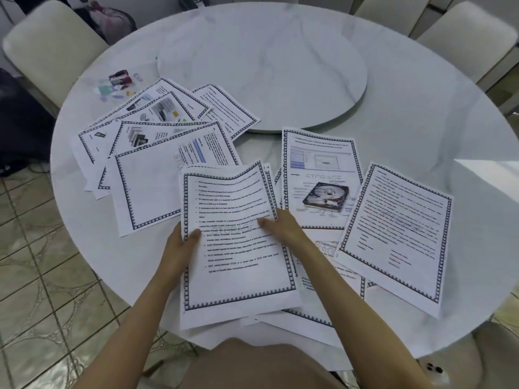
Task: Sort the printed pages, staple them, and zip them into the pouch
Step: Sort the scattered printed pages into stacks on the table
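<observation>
A small stack of printed pages (pixel 236 242) with a chequered border is lifted over the table's near edge. My left hand (pixel 179 248) grips its left edge, thumb on top. My right hand (pixel 283 226) pinches the top sheet at its right edge. More bordered pages lie spread around: a fanned group (pixel 157 141) to the left, a page with a hard-drive picture (pixel 320 178) to the right, and a text page (pixel 396 237) at the far right. A clear pouch with a dark stapler-like item (pixel 119 81) lies at the table's far left, blurred.
The round white marble table (pixel 421 113) carries a raised turntable (pixel 264 66) at its middle. Cream chairs (pixel 53 49) stand around the back. A tiled floor (pixel 42 290) shows at the left. More sheets lie under the held stack near the front edge.
</observation>
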`<action>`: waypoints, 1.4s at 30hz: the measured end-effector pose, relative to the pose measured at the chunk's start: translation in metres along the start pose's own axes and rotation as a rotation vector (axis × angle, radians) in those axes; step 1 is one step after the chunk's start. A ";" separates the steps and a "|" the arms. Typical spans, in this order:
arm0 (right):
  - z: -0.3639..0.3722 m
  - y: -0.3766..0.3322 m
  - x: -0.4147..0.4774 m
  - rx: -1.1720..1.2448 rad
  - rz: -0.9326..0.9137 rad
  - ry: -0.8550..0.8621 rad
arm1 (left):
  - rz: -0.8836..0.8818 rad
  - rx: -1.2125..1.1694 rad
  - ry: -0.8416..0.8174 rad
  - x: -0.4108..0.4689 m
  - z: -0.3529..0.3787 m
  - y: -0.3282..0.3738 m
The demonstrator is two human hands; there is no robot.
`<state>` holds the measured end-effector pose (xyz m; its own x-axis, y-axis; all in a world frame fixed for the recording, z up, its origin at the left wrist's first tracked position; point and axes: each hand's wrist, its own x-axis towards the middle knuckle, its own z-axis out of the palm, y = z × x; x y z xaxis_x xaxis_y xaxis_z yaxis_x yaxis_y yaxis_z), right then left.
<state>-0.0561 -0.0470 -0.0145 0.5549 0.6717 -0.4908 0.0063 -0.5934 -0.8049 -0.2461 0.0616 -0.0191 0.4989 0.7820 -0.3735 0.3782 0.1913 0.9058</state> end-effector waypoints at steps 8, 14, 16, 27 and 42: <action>-0.047 0.014 -0.010 0.233 0.015 0.058 | 0.090 0.014 0.088 -0.006 -0.010 0.017; -0.123 0.049 -0.030 0.248 0.025 0.277 | 0.126 0.003 0.148 0.003 -0.024 0.027; -0.149 0.065 -0.040 0.231 0.046 0.374 | 0.147 -0.011 0.152 0.005 -0.020 0.033; -0.228 0.133 -0.078 -0.197 0.311 0.781 | 0.164 -0.094 0.105 0.002 0.037 0.057; -0.230 0.144 -0.070 -0.276 0.483 0.856 | 0.004 -0.039 0.093 0.003 0.070 0.030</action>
<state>0.0969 -0.2817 -0.0196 0.9567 -0.1442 -0.2527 -0.2439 -0.8710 -0.4264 -0.1785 0.0285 -0.0068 0.4252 0.8342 -0.3511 0.3447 0.2094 0.9151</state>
